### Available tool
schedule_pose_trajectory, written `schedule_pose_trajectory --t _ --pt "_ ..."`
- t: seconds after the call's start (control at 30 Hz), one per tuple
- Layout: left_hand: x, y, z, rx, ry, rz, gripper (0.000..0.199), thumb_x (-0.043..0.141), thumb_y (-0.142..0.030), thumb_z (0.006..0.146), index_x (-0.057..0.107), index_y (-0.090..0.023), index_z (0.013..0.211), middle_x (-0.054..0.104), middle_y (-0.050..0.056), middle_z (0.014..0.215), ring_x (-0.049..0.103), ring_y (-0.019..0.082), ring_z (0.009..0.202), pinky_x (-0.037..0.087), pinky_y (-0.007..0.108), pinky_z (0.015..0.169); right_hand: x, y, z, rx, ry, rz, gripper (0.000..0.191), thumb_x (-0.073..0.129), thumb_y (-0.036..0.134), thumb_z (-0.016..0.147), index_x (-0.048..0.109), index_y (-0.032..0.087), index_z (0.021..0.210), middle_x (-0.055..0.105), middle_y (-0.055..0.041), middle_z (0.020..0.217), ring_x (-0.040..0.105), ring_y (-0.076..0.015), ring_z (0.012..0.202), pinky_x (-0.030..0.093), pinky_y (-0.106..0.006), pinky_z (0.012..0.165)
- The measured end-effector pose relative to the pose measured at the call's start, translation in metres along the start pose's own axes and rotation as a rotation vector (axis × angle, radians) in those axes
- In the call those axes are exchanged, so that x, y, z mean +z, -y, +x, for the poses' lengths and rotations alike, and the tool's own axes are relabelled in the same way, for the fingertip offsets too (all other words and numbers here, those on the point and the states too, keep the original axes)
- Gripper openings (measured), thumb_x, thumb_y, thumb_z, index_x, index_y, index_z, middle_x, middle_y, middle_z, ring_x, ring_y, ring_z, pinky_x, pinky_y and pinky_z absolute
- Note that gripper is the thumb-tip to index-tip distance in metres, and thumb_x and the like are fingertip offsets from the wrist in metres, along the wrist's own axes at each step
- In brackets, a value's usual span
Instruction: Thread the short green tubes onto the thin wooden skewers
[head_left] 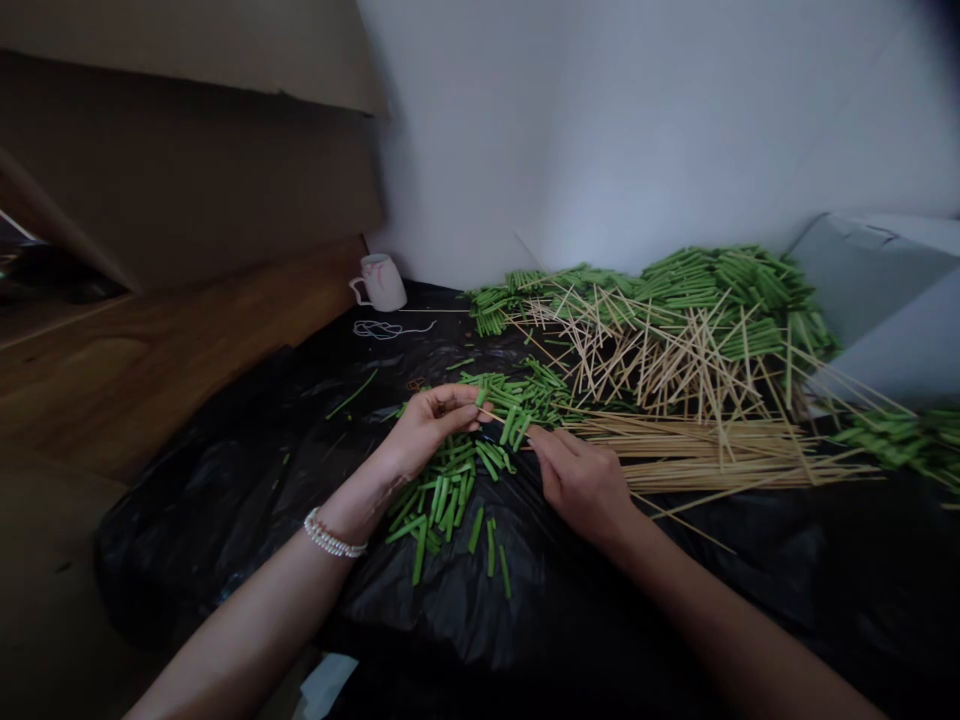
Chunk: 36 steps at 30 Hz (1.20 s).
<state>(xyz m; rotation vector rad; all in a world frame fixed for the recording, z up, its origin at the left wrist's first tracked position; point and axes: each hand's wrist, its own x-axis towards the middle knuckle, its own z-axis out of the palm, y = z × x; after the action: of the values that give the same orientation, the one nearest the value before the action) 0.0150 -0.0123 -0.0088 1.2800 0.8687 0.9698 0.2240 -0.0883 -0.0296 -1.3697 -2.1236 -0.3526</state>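
My right hand (586, 480) is closed on a thin bamboo skewer that points left. Several short green stem pieces (514, 426) sit side by side across the skewer, just beyond my right fingertips. At its other end, my left hand (426, 428) pinches one more green stem piece (481, 397) between thumb and fingers; whether the skewer has pierced it I cannot tell. Loose cut stems (446, 500) lie in a heap under and in front of my left hand. More cut stems (544, 392) are piled just behind both hands.
Black plastic sheeting (465, 625) covers the work surface. Bare skewers (712, 440) lie in a bundle to the right. Behind them is a large stack of filled skewers (720, 280). A mug (384, 284) and white string (386, 330) are at back left, near a cardboard box (225, 180).
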Motion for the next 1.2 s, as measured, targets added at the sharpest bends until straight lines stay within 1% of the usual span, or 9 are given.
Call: schedule_pose_trajectory --t 0.13,0.33,0.57,0.73,0.93,1.07,1.2 --pt "-0.0002 -0.0003 -0.0007 -0.008 0.023 0.003 0.038 0.075 -0.033 0.073 0.068 -0.014 0.106 0.074 0.009 0.099 0.069 0.020 0.090 0.052 0.031 0.082 0.0001 -0.0004 0.0006 0.000 -0.010 -0.004 0.032 0.039 0.017 0.093 0.066 0.016 0.109 0.066 -0.0019 0.074 0.058 -0.0113 0.064 0.034 -0.024 0.057" --pt "0.0003 -0.0009 -0.0019 -0.007 0.057 0.011 0.035 0.074 -0.034 0.075 0.068 -0.014 0.104 0.074 0.009 0.098 0.069 0.019 0.089 0.052 0.031 0.082 0.0017 -0.0021 0.0003 -0.030 -0.076 -0.001 0.030 0.041 0.016 0.092 0.066 0.014 0.108 0.065 -0.0012 0.072 0.059 -0.0119 0.062 0.035 -0.025 0.056" --pt "0.0006 -0.0019 -0.0025 -0.039 0.064 -0.025 0.034 0.072 -0.032 0.078 0.069 -0.014 0.108 0.074 0.010 0.097 0.069 0.018 0.089 0.052 0.029 0.082 0.0045 -0.0041 -0.0012 0.004 -0.072 0.012 0.029 0.041 0.017 0.092 0.065 0.015 0.109 0.068 -0.0025 0.078 0.062 -0.0122 0.067 0.039 -0.024 0.059" --pt "0.0000 -0.0015 -0.0026 -0.046 0.077 -0.037 0.034 0.071 -0.031 0.079 0.069 -0.014 0.108 0.073 0.010 0.099 0.068 0.017 0.088 0.052 0.028 0.080 0.0045 -0.0034 -0.0011 0.048 -0.037 0.008 0.031 0.040 0.017 0.092 0.066 0.017 0.109 0.070 -0.0044 0.083 0.063 -0.0122 0.071 0.040 -0.022 0.060" --pt "0.0010 -0.0026 -0.0027 -0.041 0.069 -0.023 0.032 0.071 -0.030 0.079 0.069 -0.014 0.107 0.073 0.010 0.098 0.068 0.017 0.086 0.052 0.028 0.079 0.0033 -0.0024 -0.0003 0.064 0.003 0.001 0.032 0.039 0.017 0.093 0.066 0.017 0.110 0.070 -0.0044 0.082 0.063 -0.0128 0.071 0.040 -0.022 0.060" --pt "0.0013 -0.0032 -0.0030 -0.030 0.067 -0.013 0.032 0.072 -0.031 0.078 0.069 -0.015 0.105 0.074 0.010 0.098 0.068 0.017 0.086 0.052 0.029 0.080 0.0042 -0.0036 -0.0007 0.055 -0.018 0.014 0.031 0.039 0.017 0.093 0.066 0.016 0.108 0.070 -0.0042 0.083 0.064 -0.0131 0.072 0.041 -0.023 0.061" --pt "0.0014 -0.0032 -0.0033 -0.022 0.057 -0.005 0.031 0.073 -0.032 0.077 0.069 -0.014 0.103 0.073 0.010 0.099 0.068 0.017 0.086 0.052 0.029 0.079 0.0056 -0.0049 -0.0012 0.032 -0.044 0.009 0.030 0.041 0.017 0.092 0.065 0.016 0.109 0.070 -0.0039 0.082 0.063 -0.0131 0.069 0.039 -0.024 0.059"
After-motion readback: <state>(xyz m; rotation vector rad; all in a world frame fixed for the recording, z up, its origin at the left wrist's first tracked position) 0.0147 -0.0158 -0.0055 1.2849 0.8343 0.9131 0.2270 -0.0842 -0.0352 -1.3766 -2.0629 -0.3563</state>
